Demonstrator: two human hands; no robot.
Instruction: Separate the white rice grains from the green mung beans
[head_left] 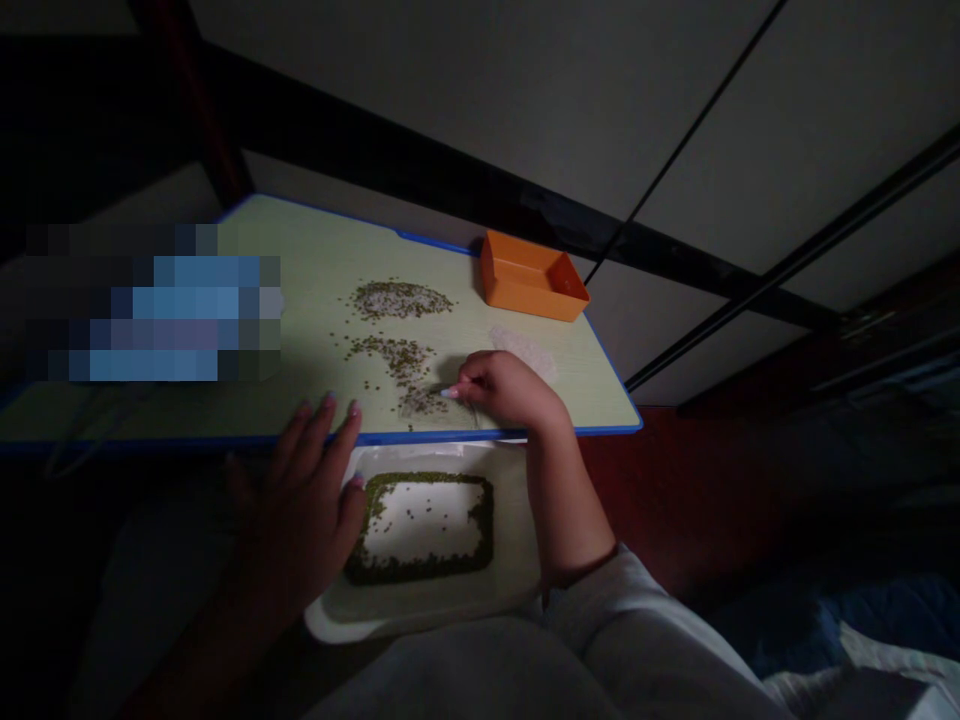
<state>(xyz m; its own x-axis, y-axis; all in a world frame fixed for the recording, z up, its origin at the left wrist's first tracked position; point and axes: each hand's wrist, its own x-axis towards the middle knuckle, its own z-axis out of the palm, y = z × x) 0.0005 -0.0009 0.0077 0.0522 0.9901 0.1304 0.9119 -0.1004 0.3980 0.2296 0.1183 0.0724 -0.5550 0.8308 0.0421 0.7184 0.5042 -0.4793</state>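
Observation:
My right hand [514,388] is over the table, its fingers curled and pressed together at the tips. Whatever it pinches, if anything, is too small to make out. Its fingertips are beside a scattered pile of green beans mixed with pale grains [409,365]. My left hand [311,495] has its fingers spread, with the tips at the table's near edge. Below that edge, between my arms, is a white basin [517,510]. Green beans [416,570] line the border of its floor, and a few lie in the middle.
Another mixed pile [401,299] lies farther back on the pale, blue-edged table [300,240]. An orange open box [536,285] stands at the back right. Nearer my right hand are whitish grains [523,350]. A pixelated blue patch [187,310] covers the left side.

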